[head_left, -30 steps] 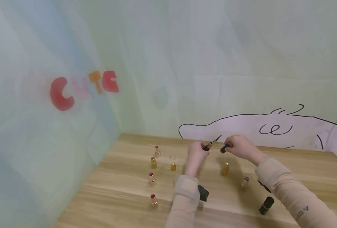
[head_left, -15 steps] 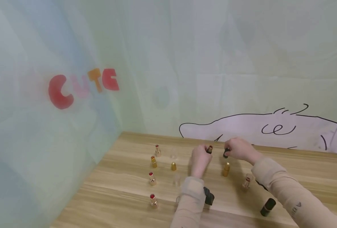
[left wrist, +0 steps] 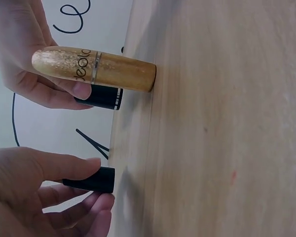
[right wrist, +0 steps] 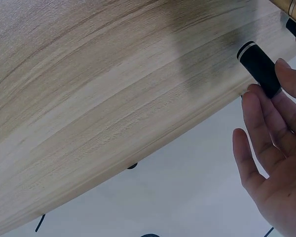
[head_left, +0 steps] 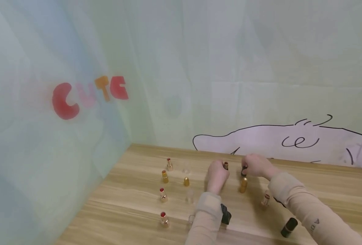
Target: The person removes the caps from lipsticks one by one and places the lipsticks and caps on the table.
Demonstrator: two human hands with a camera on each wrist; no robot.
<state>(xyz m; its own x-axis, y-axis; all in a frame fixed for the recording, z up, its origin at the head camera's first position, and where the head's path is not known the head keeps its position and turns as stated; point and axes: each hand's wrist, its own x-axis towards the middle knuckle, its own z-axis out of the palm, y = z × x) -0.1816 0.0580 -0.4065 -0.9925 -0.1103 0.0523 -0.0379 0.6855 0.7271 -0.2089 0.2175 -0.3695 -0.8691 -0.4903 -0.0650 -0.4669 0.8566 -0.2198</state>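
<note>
My left hand (head_left: 218, 176) pinches the black base of an uncapped lipstick (head_left: 226, 165), which stands nearly upright near the table's back edge. In the left wrist view, thumb and fingers grip that black base (left wrist: 102, 179) low by the tabletop. To its right, my right hand (head_left: 256, 165) pinches a black lipstick cap (head_left: 244, 171) with a pale band at its lower rim, seen in the right wrist view as a tilted black cylinder (right wrist: 259, 68). A closed gold lipstick (head_left: 243, 185) stands just in front of the right hand. Cap and lipstick are apart.
Several uncapped lipsticks (head_left: 163, 195) stand in a column at the left. Beside them are a gold cap (head_left: 186, 181) and clear caps (head_left: 190, 196). A pinkish-gold lipstick (head_left: 265, 200) and a black tube (head_left: 289, 227) stand near the right forearm. A printed wall sheet borders the table's back.
Both hands have come down toward the tabletop. The left hand has shifted slightly right, and its lipstick has turned from tilted to nearly upright. The black cap is also more upright.
</note>
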